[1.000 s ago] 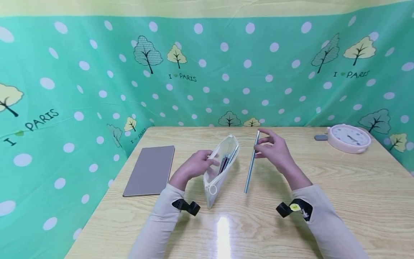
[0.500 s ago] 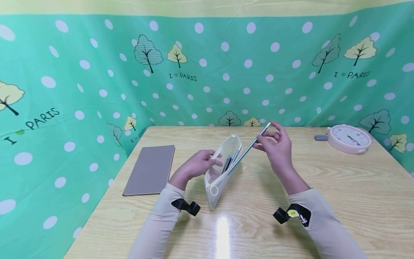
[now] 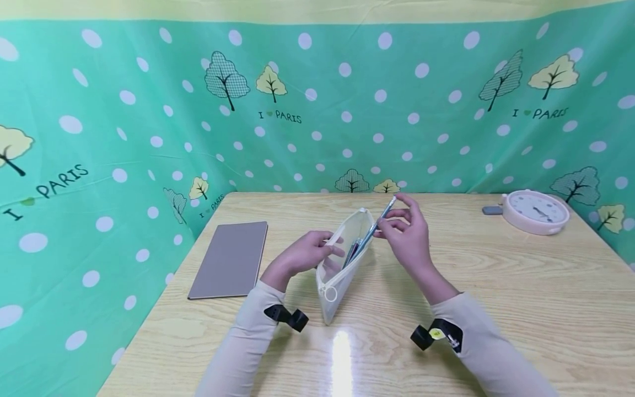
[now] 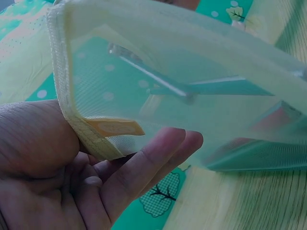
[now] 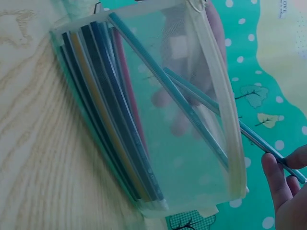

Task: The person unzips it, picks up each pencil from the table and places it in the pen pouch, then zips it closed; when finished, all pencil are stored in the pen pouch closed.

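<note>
My left hand [image 3: 302,255] grips the left side of a translucent mesh pencil pouch [image 3: 334,298], which stands tilted with its zip opening spread. In the left wrist view, two fingers of the left hand [image 4: 139,177] extend along the mesh. My right hand [image 3: 410,237] pinches a blue pencil [image 3: 388,207] near its upper end. The right wrist view shows that pencil [image 5: 254,136] passing through the opening, its lower part inside the pouch [image 5: 184,187]. Several dark pencils [image 5: 115,115] lie together inside, and another blue pencil [image 5: 148,57] slants across them.
A grey notebook [image 3: 230,259] lies on the wooden table [image 3: 501,286] to the left. At the back right sits a pale pink clock [image 3: 536,212], with a small grey object [image 3: 493,210] beside it. A green patterned curtain [image 3: 317,132] hangs behind the table.
My right hand has brought the blue pencil left, tilted it over the pouch and lowered its end into the opening. The left hand keeps its grip, with the pouch shifted very slightly.
</note>
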Demonstrator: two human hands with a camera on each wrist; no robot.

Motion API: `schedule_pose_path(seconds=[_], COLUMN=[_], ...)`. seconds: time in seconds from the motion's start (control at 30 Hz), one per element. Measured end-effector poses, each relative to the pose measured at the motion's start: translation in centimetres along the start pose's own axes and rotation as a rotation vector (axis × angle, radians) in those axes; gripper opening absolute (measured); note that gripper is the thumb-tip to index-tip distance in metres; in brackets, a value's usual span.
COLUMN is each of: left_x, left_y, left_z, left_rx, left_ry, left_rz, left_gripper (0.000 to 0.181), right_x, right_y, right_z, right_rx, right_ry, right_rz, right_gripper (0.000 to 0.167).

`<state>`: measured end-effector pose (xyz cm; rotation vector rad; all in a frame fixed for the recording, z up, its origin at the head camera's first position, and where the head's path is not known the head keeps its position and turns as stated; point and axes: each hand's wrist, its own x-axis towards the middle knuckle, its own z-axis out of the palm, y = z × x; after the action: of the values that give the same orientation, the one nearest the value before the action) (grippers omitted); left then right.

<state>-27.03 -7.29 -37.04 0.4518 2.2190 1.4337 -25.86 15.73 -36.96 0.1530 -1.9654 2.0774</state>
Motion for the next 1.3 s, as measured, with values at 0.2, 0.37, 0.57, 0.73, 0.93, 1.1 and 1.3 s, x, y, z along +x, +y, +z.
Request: schedule_pose_path(seconds=[0.2,0.37,0.57,0.73,0.93,1.1,1.3], left_x=[0.1,0.2,0.2,0.1,0.2,0.3,0.3], left_y=[-0.1,0.0,0.2,0.2,0.1,-0.1,-0.2], left_z=[0.1,0.1,0.1,0.1,0.1,-0.1,-0.2], left_rx=[-0.013,-0.017,-0.026,-0.031,-0.013,0.028,0.059], left_ry=[-0.003,0.006,0.01,0.035,0.077,0.087,0.093], left_rz=[-0.006,-0.002,-0.015,-0.011,-0.006,0.013,0.034], left_gripper=[0.038,0.038,0.038,0.038,0.037,0.035,0.033], right_x=[-0.5,-0.7,-0.5,-0.4,-0.7,-1.8,-3.8], right_y=[0.7,0.7,0.2,-0.3,-0.5,-0.8,-1.0], right_z=[0.6,0.8,0.5,0.1,-0.3,0.4,1.7], right_rx=[-0.063,-0.072,-0.085,-0.092,-0.246,-0.442,-0.705], right_ry=[-0.098,-0.135,-0.122,-0.133,-0.334,-0.618,-0.722], right_rz=[0.027,0.025,0.029,0.01,-0.053,-0.331,-0.653], right_gripper=[0.064,0.057,0.048,0.036,0.026,0.025,0.041])
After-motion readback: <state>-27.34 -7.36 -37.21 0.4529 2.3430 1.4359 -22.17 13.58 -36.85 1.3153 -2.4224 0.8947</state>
